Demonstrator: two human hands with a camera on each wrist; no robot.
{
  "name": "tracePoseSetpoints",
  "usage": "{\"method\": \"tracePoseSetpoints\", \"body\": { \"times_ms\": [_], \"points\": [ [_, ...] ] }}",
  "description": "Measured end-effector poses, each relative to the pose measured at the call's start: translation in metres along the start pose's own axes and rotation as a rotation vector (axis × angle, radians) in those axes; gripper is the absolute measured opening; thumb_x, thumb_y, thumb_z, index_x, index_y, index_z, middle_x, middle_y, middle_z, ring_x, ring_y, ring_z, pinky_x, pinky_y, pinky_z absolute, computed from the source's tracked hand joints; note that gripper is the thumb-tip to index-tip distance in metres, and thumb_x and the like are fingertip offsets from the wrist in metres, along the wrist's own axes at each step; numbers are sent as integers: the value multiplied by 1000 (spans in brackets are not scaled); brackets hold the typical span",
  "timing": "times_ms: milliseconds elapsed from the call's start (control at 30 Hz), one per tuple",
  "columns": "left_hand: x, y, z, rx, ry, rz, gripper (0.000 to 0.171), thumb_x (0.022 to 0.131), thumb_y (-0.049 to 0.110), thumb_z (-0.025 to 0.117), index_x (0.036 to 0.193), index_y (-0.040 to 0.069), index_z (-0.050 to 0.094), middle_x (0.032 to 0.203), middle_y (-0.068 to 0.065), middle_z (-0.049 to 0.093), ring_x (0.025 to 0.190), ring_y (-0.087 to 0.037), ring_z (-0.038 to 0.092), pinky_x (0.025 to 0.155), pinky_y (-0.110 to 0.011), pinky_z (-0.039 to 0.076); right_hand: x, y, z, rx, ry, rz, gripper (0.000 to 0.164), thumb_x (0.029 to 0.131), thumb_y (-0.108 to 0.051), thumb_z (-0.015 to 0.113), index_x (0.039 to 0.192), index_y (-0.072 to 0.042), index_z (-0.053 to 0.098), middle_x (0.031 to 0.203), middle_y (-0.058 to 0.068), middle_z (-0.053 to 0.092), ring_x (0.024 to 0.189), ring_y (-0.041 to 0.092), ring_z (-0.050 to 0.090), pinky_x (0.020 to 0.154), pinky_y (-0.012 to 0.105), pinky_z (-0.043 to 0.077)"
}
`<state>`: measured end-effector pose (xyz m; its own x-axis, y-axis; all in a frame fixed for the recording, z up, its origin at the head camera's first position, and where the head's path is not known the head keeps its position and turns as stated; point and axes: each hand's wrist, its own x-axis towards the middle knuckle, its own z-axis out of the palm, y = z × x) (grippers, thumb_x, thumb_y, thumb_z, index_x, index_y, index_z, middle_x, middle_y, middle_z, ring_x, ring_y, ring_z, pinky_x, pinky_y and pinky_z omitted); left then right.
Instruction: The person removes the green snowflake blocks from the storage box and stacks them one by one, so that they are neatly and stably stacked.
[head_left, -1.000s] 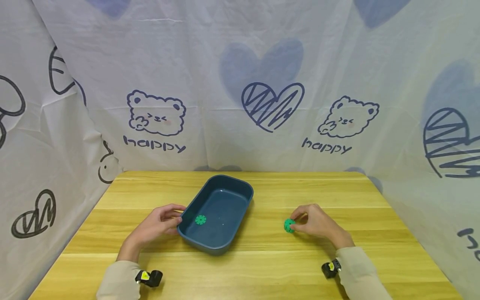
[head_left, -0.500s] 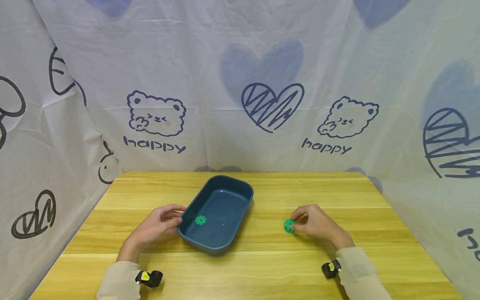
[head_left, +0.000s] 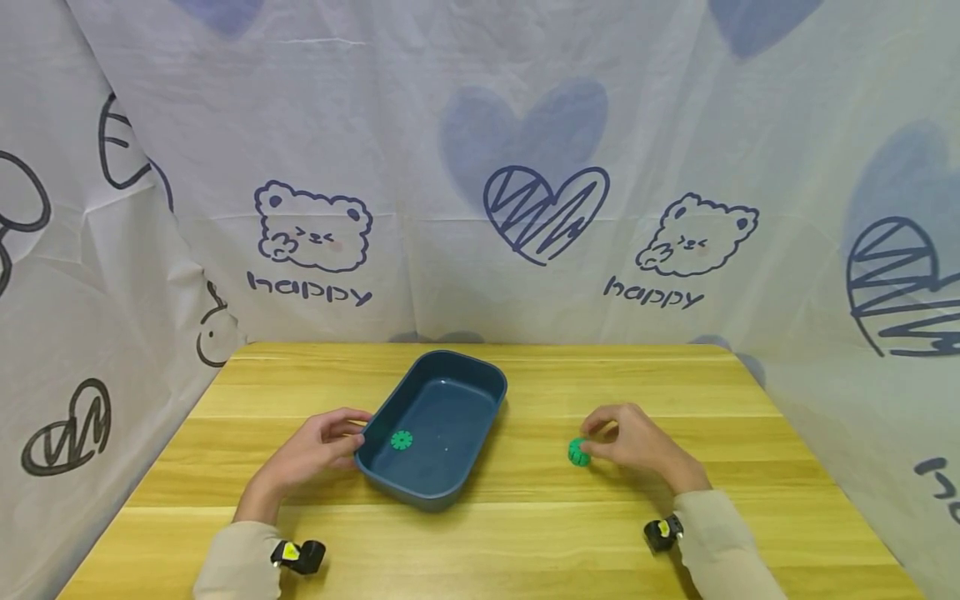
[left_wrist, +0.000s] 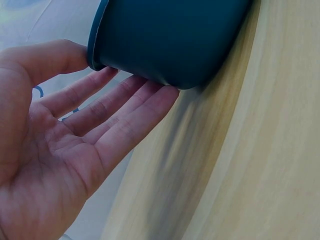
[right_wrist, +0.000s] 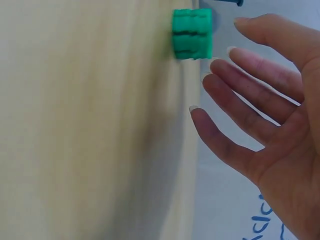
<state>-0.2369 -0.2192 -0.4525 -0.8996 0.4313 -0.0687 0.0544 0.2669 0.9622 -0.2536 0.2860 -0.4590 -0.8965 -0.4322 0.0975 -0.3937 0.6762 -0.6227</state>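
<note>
A deep dark-blue plastic bin (head_left: 468, 450) stands on the table. Flat inside it lies one green notched plastic disc (head_left: 402, 440). My left hand (head_left: 318, 450) is at the bin's left near corner; its thumb touches the rim, and its fairly straight fingers rest against the outer wall in the left wrist view. To the right of the bin, a short stack of green notched discs (head_left: 578, 452) stands upright on the table. My right hand (head_left: 633, 442) is just above and beside that stack. In the right wrist view its thumb and fingers are spread, with a gap to the stack (right_wrist: 192, 35).
The wooden table (head_left: 525, 542) carries the bin and the stack. A white printed cloth (head_left: 450, 250) hangs behind it and along both sides. Small black cameras (head_left: 298, 556) are strapped at both wrists, over beige sleeves.
My right hand has lifted slightly off the green stack, which stays in place and now shows more of its top. The left hand, the bin and the disc inside it have not moved.
</note>
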Motion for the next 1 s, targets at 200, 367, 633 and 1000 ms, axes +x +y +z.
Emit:
{"method": "tracePoseSetpoints", "body": {
  "times_ms": [200, 367, 633, 1000],
  "points": [
    [0, 1, 0, -2, 0, -1, 50, 105, 15, 58, 147, -9, 45, 134, -36, 59, 114, -30, 69, 89, -39, 65, 10, -18, -6, 18, -1, -89, 22, 91, -12, 77, 110, -1, 75, 109, 16, 76, 97, 27, 72, 84, 41, 65],
    [-1, 0, 0, -2, 3, -1, 50, 105, 14, 58, 147, -10, 45, 134, -37, 59, 113, -29, 69, 88, -39, 65, 24, -42, -7, 17, -11, -172, 20, 92, -10, 75, 111, -4, 74, 112, 19, 75, 99, 29, 73, 86, 42, 64],
    [-1, 0, -1, 11, 6, 5, 50, 105, 15, 58, 147, -9, 45, 133, -37, 58, 114, -32, 69, 88, -39, 65, 54, -83, 8, 30, -35, -262, 20, 91, -11, 77, 111, -6, 75, 111, 14, 76, 101, 31, 72, 92, 44, 63],
    [0, 0, 0, 5, 13, -7, 50, 104, 15, 59, 146, -9, 45, 134, -36, 59, 113, -30, 69, 88, -40, 65, 96, -126, 39, -25, -142, -302, 27, 93, -19, 77, 118, -7, 74, 114, 13, 76, 99, 26, 72, 87, 37, 63]
  ]
}}
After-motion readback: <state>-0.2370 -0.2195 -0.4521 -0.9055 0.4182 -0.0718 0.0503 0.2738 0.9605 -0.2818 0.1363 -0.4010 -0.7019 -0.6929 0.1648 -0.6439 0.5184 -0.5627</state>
